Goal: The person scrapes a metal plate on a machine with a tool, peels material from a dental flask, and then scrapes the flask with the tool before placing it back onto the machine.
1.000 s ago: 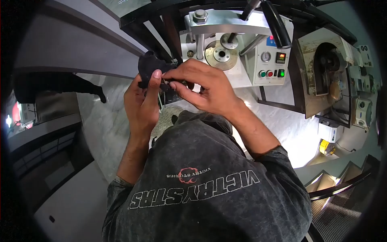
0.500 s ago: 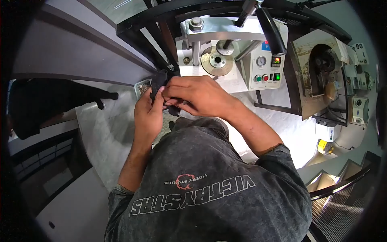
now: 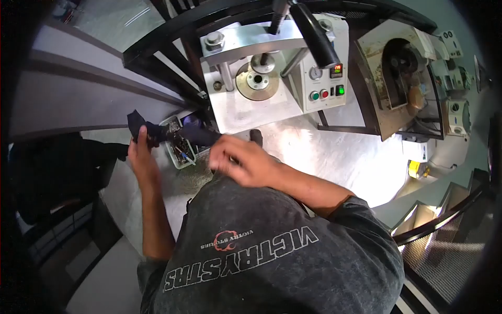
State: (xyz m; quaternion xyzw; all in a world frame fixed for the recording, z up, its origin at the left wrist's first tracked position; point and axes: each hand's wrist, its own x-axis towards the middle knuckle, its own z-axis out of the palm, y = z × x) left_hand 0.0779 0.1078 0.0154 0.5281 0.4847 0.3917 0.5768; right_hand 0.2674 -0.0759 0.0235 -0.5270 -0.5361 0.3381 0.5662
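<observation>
Black strip (image 3: 175, 134): dark, limp-looking length held out level above the tray. One end pokes past your left thumb, the other reaches toward your right hand.
Left hand (image 3: 140, 159): closed on the strip's far end, thumb pressed on top. It is a one-ended grip, so the free length could sag or slip out.
Right hand (image 3: 241, 161): blurred, fingers curled, just beside the strip's near end. Whether it grips anything cannot be told from this view.
Tray (image 3: 179, 153): small, light-rimmed, full of small bits, directly under the strip. A drooping end could drag through it or tip it.
Press (image 3: 238, 112): grey base plate just beyond the tray, with a brass-coloured disc (image 3: 256, 81) under the head. A loose strip near it risks snagging.
Lever (image 3: 314, 34): black handle above the press. A swing of your arm could knock it.
Control box (image 3: 324, 83): green light lit, so it is likely powered. Keep your fingers clear of the disc.
</observation>
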